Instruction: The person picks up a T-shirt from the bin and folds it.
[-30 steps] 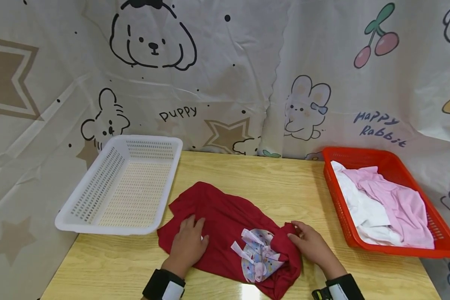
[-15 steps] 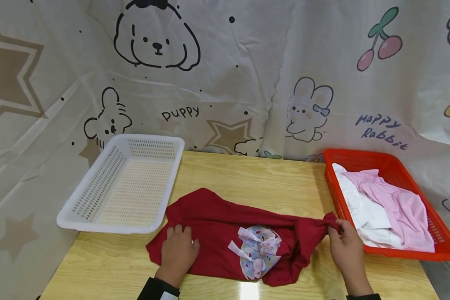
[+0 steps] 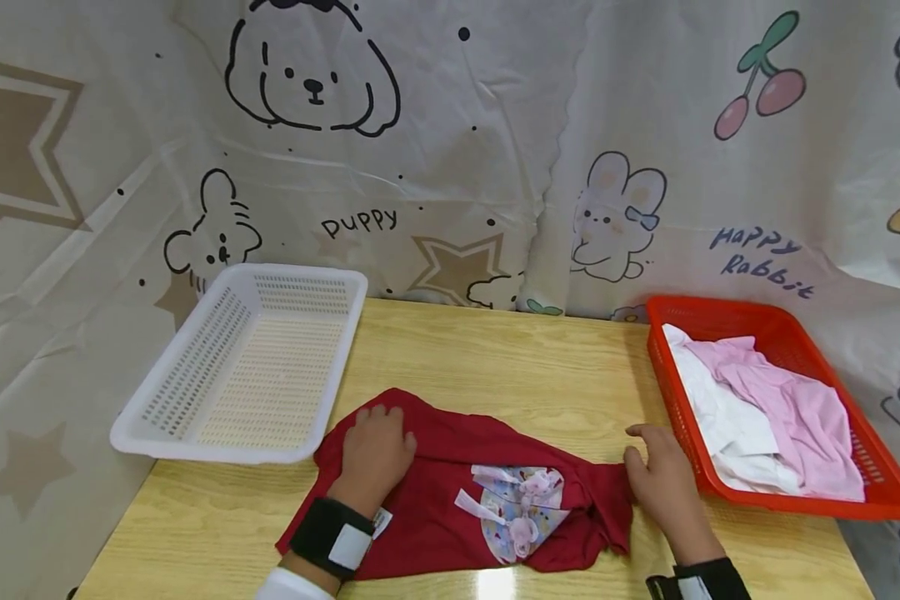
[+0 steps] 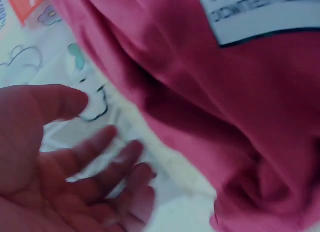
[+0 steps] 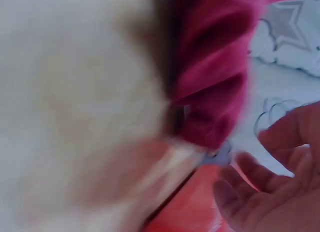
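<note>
A dark red garment (image 3: 450, 500) lies spread and rumpled on the table, its right end bunched. On its front is a pale patterned patch (image 3: 513, 542) with ribbons and a pink fabric flower. My left hand (image 3: 375, 457) is over the garment's upper left part. In the left wrist view that hand (image 4: 85, 162) has loosely bent fingers around nothing, beside the cloth; a white printed label (image 4: 265, 14) shows there. Just past the garment's right end is my right hand (image 3: 663, 487). Its fingers (image 5: 252, 177) are spread loosely, apart from the red cloth (image 5: 215, 86).
At the back left stands a white perforated basket (image 3: 337, 367) with nothing in it. A red basket (image 3: 675, 400) at the right holds a white cloth (image 3: 738, 425) and a pink cloth (image 3: 802, 400). Behind the wooden table (image 3: 495, 358) hangs a printed curtain (image 3: 450, 150).
My right hand drew the garment's right end out to the right, then let it go. My left hand lay lower on the cloth and has moved up toward its far edge.
</note>
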A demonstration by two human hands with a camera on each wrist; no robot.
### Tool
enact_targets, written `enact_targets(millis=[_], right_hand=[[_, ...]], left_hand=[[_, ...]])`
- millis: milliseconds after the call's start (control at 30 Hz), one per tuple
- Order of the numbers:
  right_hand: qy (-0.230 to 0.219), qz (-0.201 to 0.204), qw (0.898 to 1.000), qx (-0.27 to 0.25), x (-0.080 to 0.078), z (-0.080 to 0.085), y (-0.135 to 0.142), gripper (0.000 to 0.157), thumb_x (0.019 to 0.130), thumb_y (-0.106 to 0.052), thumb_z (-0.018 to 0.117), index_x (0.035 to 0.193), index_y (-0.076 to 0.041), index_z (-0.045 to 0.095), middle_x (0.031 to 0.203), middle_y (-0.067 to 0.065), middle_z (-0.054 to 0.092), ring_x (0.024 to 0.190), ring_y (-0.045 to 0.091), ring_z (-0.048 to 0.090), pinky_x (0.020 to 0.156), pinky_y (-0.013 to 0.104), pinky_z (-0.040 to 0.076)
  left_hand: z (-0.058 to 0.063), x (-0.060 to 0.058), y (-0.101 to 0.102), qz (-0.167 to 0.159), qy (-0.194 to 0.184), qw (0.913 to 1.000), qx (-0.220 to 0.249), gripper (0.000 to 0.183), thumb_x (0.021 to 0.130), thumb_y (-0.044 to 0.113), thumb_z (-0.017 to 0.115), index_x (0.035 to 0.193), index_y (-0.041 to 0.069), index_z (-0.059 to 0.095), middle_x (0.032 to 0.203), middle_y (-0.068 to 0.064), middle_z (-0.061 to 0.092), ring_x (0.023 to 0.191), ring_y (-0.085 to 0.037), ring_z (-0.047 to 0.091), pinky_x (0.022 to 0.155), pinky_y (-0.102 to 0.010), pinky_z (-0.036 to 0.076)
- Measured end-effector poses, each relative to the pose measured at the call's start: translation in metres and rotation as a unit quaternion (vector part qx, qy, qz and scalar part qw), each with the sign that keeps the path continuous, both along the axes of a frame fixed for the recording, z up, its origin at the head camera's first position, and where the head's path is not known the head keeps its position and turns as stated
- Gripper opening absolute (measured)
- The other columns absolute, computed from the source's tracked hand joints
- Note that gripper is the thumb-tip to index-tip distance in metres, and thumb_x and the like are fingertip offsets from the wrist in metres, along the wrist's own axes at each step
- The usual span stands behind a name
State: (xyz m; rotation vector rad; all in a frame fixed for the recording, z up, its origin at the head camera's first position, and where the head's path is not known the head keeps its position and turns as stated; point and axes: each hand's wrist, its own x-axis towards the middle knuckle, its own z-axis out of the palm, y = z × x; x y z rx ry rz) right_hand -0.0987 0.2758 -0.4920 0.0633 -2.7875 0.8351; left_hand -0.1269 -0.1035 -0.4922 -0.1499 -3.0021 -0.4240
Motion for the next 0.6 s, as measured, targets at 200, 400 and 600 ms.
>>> enact_targets(millis=[200, 400, 600], right_hand=[[-0.097, 0.092, 0.99, 0.038, -0.026, -0.009, -0.035, 0.022, 0.087, -0.009, 0.059, 0.107, 0.0, 0.062, 0.099, 0.018, 0.064, 0.087, 0.028, 0.058, 0.078, 0.049, 0.05], [-0.201, 0.117, 0.968, 0.091, -0.026, -0.019, -0.048, 0.024, 0.082, -0.007, 0.065, 0.105, -0.003, 0.061, 0.068, 0.002, 0.053, 0.064, 0.016, 0.048, 0.063, 0.038, 0.046], [-0.155, 0.129, 0.976, 0.089, -0.03, -0.01, -0.045, 0.005, 0.082, -0.004, 0.062, 0.086, -0.007, 0.063, 0.071, 0.002, 0.055, 0.065, 0.016, 0.047, 0.062, 0.037, 0.045]], left_hand=[[-0.022, -0.033, -0.002, -0.1, -0.031, 0.9943, -0.02, 0.046, 0.086, 0.011, 0.058, 0.131, 0.009, 0.05, 0.132, -0.02, 0.047, 0.122, -0.04, 0.036, 0.076, -0.051, 0.053], [-0.027, -0.035, -0.007, -0.128, -0.076, 0.9885, -0.024, 0.041, 0.088, 0.019, 0.061, 0.128, 0.01, 0.055, 0.115, -0.017, 0.055, 0.105, -0.034, 0.046, 0.076, -0.044, 0.053], [-0.019, -0.037, -0.01, -0.128, -0.046, 0.9898, -0.044, 0.018, 0.081, 0.026, 0.071, 0.081, 0.011, 0.061, 0.091, -0.01, 0.052, 0.089, -0.026, 0.044, 0.067, -0.038, 0.049]])
